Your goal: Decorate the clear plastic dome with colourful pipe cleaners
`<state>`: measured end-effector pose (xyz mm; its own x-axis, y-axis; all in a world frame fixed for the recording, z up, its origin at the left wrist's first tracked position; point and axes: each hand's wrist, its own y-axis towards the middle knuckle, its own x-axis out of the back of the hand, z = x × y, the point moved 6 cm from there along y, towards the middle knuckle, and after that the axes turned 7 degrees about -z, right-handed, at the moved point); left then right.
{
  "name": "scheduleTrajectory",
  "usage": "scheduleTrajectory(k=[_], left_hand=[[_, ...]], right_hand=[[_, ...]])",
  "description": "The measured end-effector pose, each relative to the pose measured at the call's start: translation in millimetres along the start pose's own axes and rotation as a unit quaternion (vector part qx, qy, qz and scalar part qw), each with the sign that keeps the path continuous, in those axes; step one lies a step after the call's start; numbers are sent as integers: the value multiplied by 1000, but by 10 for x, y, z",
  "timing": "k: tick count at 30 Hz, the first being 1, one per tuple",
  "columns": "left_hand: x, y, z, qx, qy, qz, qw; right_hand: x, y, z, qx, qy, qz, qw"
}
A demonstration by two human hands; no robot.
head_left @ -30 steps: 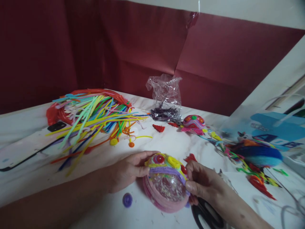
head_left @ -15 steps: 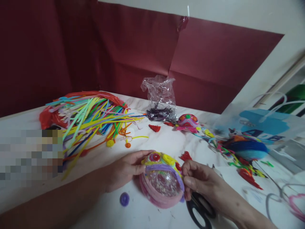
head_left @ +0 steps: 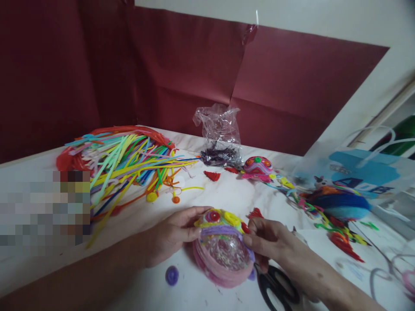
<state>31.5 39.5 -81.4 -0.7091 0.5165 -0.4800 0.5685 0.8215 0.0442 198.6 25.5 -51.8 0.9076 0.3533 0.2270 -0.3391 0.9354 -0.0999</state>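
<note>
A round clear plastic ball [head_left: 228, 252], partly wrapped in pink, purple and yellow fuzzy pipe cleaners, sits between my hands low on the white table. Red coiled discs and a yellow coil decorate its top. My left hand [head_left: 175, 233] is closed on the ball's left side, thumb in front and fingers behind. On the opposite side, my right hand [head_left: 269, 239] pinches the purple band at the ball's edge, its fingertips partly hidden. Black-handled scissors [head_left: 275, 287] lie under my right wrist. A purple coiled disc [head_left: 172, 275] rests to the left of the ball.
Many coloured pipe cleaners [head_left: 129, 160] spread at the back left. Behind the ball stands a clear plastic bag [head_left: 220, 138] with dark strands. A decorated pink ball [head_left: 257, 167], a blue-wrapped ball [head_left: 343, 205] and a printed bag [head_left: 366, 170] are to the right.
My right thumb has moved up and inward along the purple band on the ball. My left hand keeps its hold. The whole view has shifted slightly.
</note>
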Motion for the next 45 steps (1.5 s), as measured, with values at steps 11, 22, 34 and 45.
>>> scheduleTrajectory(k=[11, 22, 34, 45], left_hand=[[-42, -25, -43, 3, 35, -20, 999], [-79, -69, -75, 0, 59, -7, 998], [-62, -71, -49, -8, 39, -7, 999], [-45, -69, -42, -6, 34, -17, 999]], right_hand=[[-5, -6, 67, -51, -108, -6, 993], [-25, -16, 87, -66, -106, 53, 991], [-57, -89, 71, -5, -11, 57, 998], [-16, -77, 24, -3, -4, 40, 999]])
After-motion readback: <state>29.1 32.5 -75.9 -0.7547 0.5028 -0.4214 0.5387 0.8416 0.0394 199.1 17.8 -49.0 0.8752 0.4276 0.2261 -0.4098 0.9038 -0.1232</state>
